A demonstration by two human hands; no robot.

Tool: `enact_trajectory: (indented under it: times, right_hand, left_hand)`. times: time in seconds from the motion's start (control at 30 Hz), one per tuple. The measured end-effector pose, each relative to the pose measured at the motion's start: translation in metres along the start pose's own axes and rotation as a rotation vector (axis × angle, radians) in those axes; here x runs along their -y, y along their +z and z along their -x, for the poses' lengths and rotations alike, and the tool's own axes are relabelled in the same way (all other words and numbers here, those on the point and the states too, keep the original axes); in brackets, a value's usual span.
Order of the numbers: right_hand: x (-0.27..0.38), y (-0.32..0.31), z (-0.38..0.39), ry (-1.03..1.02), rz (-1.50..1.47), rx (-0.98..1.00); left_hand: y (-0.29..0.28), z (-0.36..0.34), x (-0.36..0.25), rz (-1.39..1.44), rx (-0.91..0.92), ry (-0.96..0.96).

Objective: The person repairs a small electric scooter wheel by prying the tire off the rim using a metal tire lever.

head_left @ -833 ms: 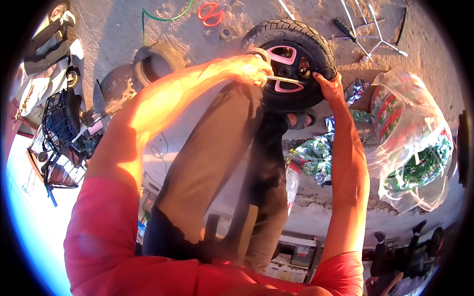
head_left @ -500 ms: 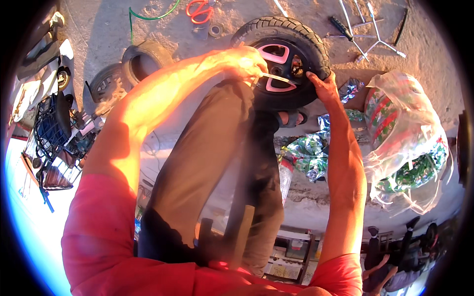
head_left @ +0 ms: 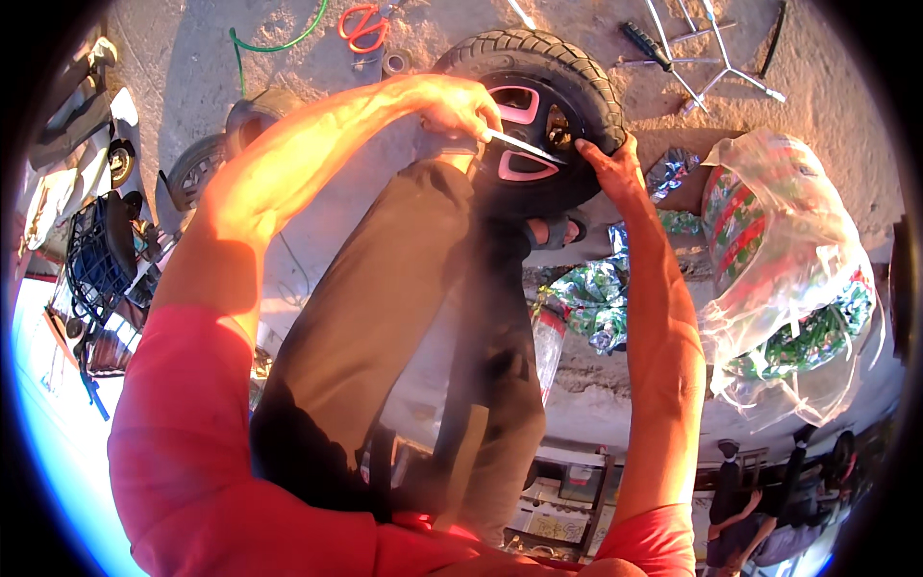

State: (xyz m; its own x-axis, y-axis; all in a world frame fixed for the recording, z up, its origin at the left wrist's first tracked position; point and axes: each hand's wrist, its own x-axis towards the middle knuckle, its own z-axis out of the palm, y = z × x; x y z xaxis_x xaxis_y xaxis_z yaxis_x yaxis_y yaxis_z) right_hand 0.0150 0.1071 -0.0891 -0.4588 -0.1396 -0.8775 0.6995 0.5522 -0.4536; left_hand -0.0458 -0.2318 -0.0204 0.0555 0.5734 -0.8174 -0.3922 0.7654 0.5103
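Now the left fingers pinch a metal bar [head_left: 524, 145] slanting over the rim [head_left: 536, 126], while the right ones clasp the tyre [head_left: 569, 69].

The left hand [head_left: 460, 108] is closed on the bar's near end, which slants more steeply than a moment ago; this probably sets the bar at a new angle to the rim, though contact at its tip is unclear. The right hand [head_left: 615, 168] stays on the tyre's edge, thumb over the sidewall. The left forearm [head_left: 327, 120] angles inward; the right arm [head_left: 663, 317] reaches nearly straight. The tyre is ahead of the knees, just beyond the sandalled foot [head_left: 553, 232]; scissors [head_left: 365, 27] and a screwdriver [head_left: 646, 45] lie on the floor [head_left: 433, 24] beyond.
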Motion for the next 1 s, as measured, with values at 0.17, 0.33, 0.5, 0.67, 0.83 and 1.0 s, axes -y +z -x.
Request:
enact_trajectory:
  times: [0.17, 0.33, 0.5, 0.67, 0.83, 1.0]
  right_hand:
    - [-0.015, -0.005, -0.008, 0.009, -0.002, 0.003]
    - [0.005, -0.006, 0.001, 0.062, -0.018, 0.032]
    - [0.042, 0.005, 0.019, 0.098, 0.314, -0.188]
    - [0.067, -0.003, 0.026, 0.277, 0.243, -0.115]
    - [0.058, -0.003, 0.017, 0.242, 0.230, -0.103]
    - [0.062, -0.003, 0.015, 0.265, 0.198, -0.043]
  left_hand:
    - [-0.010, 0.002, -0.019, 0.057, 0.022, -0.020]
    - [-0.011, -0.014, 0.007, 0.108, 0.090, -0.078]
    - [-0.001, -0.014, 0.014, -0.052, -0.030, 0.074]
    - [0.004, -0.008, -0.009, -0.365, -0.220, 0.098]
    - [-0.001, -0.009, -0.003, -0.290, -0.287, 0.111]
    - [0.006, -0.015, -0.011, -0.388, -0.362, 0.213]
